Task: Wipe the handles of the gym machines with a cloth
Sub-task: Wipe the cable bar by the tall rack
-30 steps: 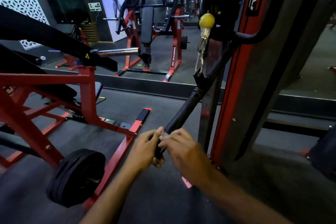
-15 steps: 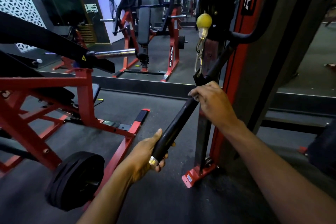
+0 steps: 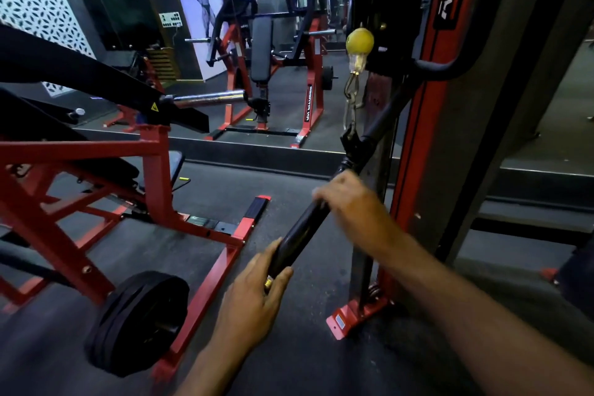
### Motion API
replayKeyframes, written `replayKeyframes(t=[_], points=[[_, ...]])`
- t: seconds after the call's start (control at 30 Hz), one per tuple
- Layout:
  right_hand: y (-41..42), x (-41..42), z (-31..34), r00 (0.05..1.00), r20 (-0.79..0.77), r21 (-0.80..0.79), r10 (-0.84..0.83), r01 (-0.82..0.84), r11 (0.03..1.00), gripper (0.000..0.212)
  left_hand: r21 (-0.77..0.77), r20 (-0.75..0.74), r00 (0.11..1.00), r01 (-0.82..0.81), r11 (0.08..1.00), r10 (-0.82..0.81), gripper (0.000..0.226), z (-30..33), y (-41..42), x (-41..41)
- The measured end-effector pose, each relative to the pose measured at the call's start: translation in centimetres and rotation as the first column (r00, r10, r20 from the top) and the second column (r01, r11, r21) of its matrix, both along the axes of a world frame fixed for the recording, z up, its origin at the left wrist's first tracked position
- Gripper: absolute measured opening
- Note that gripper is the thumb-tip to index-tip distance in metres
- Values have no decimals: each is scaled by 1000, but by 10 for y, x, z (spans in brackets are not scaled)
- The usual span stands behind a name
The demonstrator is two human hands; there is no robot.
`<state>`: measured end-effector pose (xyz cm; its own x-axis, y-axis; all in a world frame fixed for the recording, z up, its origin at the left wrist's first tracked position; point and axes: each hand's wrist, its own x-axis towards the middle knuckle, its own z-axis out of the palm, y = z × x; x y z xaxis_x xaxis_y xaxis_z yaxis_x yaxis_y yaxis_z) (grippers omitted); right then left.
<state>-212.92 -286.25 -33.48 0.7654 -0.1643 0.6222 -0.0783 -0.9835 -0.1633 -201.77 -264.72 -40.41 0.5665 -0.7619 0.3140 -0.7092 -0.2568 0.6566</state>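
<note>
A black bar handle [image 3: 300, 233] hangs slanted from the cable machine's clip [image 3: 350, 106] under a yellow ball stopper [image 3: 359, 40]. My left hand [image 3: 257, 292] grips the handle's near lower end. My right hand [image 3: 348, 199] is wrapped over the handle's upper part and is blurred. No cloth shows; whatever lies under the right palm is hidden.
The red and black cable machine column [image 3: 450, 125] stands right behind the handle, its red foot [image 3: 348, 320] on the floor. A red plate-loaded machine [image 3: 80, 177] with a black weight plate [image 3: 138, 321] is at left. A mirror wall [image 3: 273, 74] runs behind.
My right hand slid up the handle from next to the left hand, then came a little back down. The left hand kept its grip on the lower end.
</note>
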Motion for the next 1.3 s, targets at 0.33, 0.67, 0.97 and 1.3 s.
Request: replayKeyframes(t=[0.33, 0.67, 0.97, 1.3], points=[[5, 14, 9, 995, -6, 157, -100, 100, 982, 19, -9, 69, 996, -50, 999, 50, 58, -6, -3, -4], [79, 1, -30, 978, -61, 102, 199, -192, 976, 18, -13, 65, 993, -101, 995, 102, 59, -8, -9, -8], [-37, -14, 25, 955, 115, 131, -272, 257, 958, 19, -91, -85, 996, -27, 995, 19, 37, -6, -6, -8], [75, 0, -38, 995, 91, 293, -33, 5, 956, 16, -223, -724, 622, 195, 955, -296, 22, -1, -7, 10]])
